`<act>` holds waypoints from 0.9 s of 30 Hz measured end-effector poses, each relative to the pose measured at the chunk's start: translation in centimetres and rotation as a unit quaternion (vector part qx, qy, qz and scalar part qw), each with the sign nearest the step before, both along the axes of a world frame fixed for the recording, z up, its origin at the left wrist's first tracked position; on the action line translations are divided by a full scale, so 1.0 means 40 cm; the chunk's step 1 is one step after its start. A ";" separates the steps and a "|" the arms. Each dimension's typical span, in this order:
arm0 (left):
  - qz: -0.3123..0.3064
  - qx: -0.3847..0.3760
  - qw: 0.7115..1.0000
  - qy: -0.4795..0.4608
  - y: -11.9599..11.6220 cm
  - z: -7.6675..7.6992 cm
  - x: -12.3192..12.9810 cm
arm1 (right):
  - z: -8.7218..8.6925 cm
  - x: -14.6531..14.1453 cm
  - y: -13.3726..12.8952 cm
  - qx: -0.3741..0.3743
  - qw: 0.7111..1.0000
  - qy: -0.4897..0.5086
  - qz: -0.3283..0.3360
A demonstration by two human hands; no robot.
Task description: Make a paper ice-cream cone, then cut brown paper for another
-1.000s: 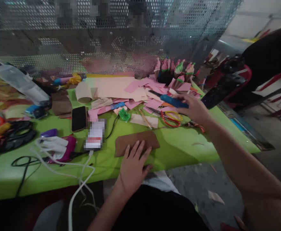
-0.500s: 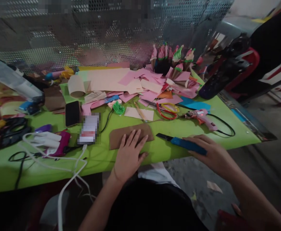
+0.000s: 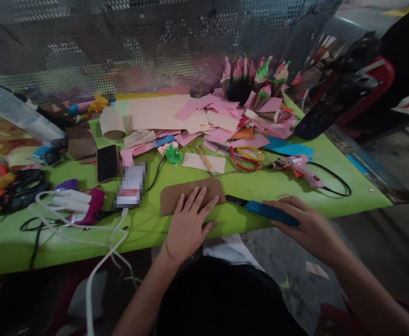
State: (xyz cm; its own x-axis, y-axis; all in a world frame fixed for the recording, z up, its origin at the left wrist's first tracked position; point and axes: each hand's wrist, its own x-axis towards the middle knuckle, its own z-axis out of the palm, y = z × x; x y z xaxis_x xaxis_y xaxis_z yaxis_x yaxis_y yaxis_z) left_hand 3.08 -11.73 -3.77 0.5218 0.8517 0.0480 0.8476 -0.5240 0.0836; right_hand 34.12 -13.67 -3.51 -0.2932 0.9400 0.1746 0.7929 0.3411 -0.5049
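Note:
Flat on a piece of brown paper (image 3: 176, 196) rests my left hand (image 3: 190, 221), its fingers spread and pressing the sheet to the green table (image 3: 137, 233). My right hand (image 3: 304, 224) grips a utility knife (image 3: 270, 212) with a blue handle. The knife's dark blade points left, its tip at the right edge of the brown paper; whether it touches the paper I cannot tell. Behind the brown paper lie a cream slip (image 3: 193, 162), a pencil (image 3: 206, 159) and scissors (image 3: 248, 157) with red and yellow handles.
A pink glue gun (image 3: 304, 169) with a black cord lies at the right. Paper scraps (image 3: 214, 112) and paper ice-cream cones (image 3: 262, 72) fill the back, beside a dark bottle (image 3: 333, 98). Phones (image 3: 107, 163), white cables (image 3: 99, 270) and a magenta power adapter (image 3: 92, 207) occupy the left.
The knife's blade has come slightly left, closer to the brown paper's right edge. My left hand stays in place on the paper. The view has shifted a little.

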 end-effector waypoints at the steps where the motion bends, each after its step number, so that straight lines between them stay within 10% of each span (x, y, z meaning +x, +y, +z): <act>1: -0.001 0.000 1.000 0.000 0.000 0.000 0.000 | 0.000 0.001 -0.001 0.001 1.000 0.001 0.000; 27: -0.003 0.013 1.000 0.015 0.004 -0.011 -0.006 | -0.012 0.009 0.001 -0.006 1.000 0.008 -0.023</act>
State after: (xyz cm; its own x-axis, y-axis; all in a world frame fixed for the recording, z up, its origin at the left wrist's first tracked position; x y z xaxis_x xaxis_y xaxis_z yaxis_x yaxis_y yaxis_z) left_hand 2.85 -11.57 -4.22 0.5285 0.8472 0.0540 0.8464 -0.5307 0.0437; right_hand 34.48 -13.62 -3.98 -0.2468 0.9543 0.1683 0.7997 0.2986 -0.5209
